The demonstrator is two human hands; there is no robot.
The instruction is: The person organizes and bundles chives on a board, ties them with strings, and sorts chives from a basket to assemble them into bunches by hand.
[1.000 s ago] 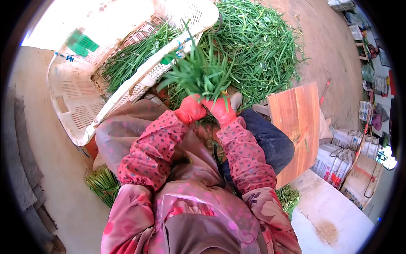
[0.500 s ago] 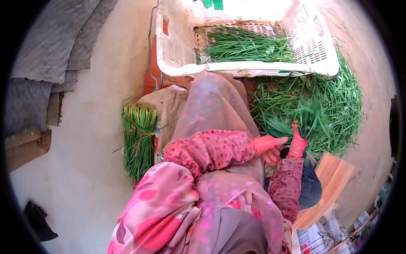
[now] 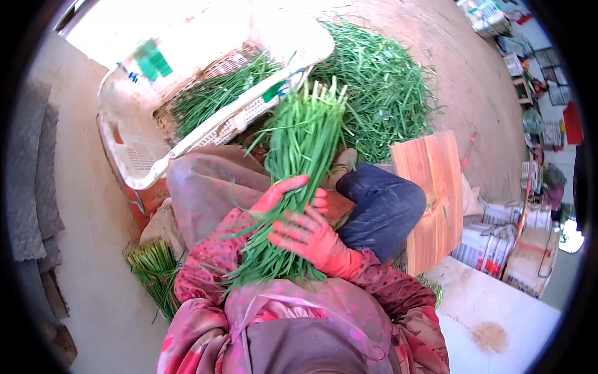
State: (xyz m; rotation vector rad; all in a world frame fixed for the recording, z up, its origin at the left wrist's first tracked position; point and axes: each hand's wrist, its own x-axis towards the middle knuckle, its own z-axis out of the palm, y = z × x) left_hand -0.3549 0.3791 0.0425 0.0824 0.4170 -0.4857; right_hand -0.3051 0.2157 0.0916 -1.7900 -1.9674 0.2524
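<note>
A loose bunch of green chives lies lengthwise over my lap, its pale stem ends pointing away and its leaf tips toward my chest. My left hand, in a red-pink glove, is closed around the middle of the bunch from below, with fingertips showing on the far side. Against the leaves, slightly nearer me, rests my right hand in a matching glove, fingers spread and a little blurred. By my left knee sits a tied bundle of chives.
Ahead on the left stands a white plastic basket holding more chives. A heap of loose chives covers the floor ahead. At my right knee is a wooden board, with stacked goods beyond it.
My hands have come from the loose heap on the right to my lap, with the bunch now in the left hand. The view has turned right, so the basket appears farther left.
</note>
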